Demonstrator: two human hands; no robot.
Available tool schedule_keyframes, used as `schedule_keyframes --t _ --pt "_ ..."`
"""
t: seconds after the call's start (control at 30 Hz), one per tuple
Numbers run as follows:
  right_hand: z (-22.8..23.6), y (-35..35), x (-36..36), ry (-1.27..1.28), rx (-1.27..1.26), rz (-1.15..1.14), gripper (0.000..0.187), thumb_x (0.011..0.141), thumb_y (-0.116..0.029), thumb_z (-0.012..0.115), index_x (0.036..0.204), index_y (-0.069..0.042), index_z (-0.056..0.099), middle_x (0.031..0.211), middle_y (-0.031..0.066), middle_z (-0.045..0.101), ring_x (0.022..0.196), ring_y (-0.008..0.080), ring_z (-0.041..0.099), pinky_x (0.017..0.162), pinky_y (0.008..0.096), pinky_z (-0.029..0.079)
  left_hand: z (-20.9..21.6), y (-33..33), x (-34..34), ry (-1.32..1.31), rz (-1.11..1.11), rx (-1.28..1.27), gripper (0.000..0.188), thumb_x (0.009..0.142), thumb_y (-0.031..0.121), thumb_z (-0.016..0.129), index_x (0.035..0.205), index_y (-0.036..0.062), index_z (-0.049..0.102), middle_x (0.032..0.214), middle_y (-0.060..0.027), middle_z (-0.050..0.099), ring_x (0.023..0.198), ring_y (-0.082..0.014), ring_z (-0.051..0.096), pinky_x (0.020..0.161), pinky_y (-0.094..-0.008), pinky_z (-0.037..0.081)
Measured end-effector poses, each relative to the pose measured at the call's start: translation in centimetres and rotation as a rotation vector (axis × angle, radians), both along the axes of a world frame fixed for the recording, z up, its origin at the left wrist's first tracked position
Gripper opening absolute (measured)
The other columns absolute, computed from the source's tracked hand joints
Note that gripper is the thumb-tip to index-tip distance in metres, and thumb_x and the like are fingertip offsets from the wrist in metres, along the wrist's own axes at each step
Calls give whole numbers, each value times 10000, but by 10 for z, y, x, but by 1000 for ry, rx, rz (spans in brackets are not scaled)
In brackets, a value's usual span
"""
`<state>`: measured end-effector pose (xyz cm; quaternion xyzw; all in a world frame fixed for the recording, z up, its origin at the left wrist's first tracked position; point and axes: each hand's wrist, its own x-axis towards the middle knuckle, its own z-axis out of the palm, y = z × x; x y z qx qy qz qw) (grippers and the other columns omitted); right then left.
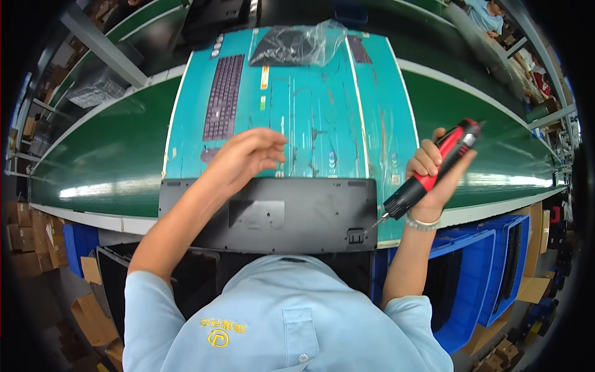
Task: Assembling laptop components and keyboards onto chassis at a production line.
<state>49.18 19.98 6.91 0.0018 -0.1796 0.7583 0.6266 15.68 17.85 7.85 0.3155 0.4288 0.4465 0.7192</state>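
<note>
A black keyboard lies face down, its back cover [273,214] toward me, at the near edge of a worn teal work board [310,105]. My left hand [245,155] hovers just past its far edge with loose, curled fingers and holds nothing. My right hand [434,170] grips a red and black electric screwdriver [431,170], tilted so its bit points down-left near the cover's right corner, by a small foot latch [354,235]. Another keyboard [223,96] lies keys up on the board's far left.
A clear plastic bag with a dark part [294,43] sits at the board's far end. A green conveyor belt [105,155] runs left and right. Blue bins [489,273] stand at my right; cardboard boxes [28,239] are stacked at the left. Another person [486,15] works at the far right.
</note>
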Motion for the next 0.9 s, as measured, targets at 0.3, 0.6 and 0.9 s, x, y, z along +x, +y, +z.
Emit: schedule_keyframes --t 0.3,0.6,0.9 --pt "-65 41 9 466 -277 93 546 846 -535 671 1148 -90 581 690 -40 477 546 36 439 500 189 406 -24 264 129 1394 -98 1131 203 840 116 526 997 24 617 864 -126 681 735 -297 660 629 -407 509" --pt "-62 50 6 495 -323 33 622 851 -659 572 1123 -99 600 640 -39 457 489 36 404 458 190 378 -36 423 165 2050 200 1007 76 846 124 542 865 72 594 840 -122 708 747 -334 688 614 -453 527" --pt "-62 44 7 478 -278 44 629 865 -664 546 1130 -96 600 636 -34 457 484 35 398 457 196 376 -50 428 143 2005 260 1344 143 819 124 517 741 89 633 764 -97 678 697 -314 660 595 -433 501"
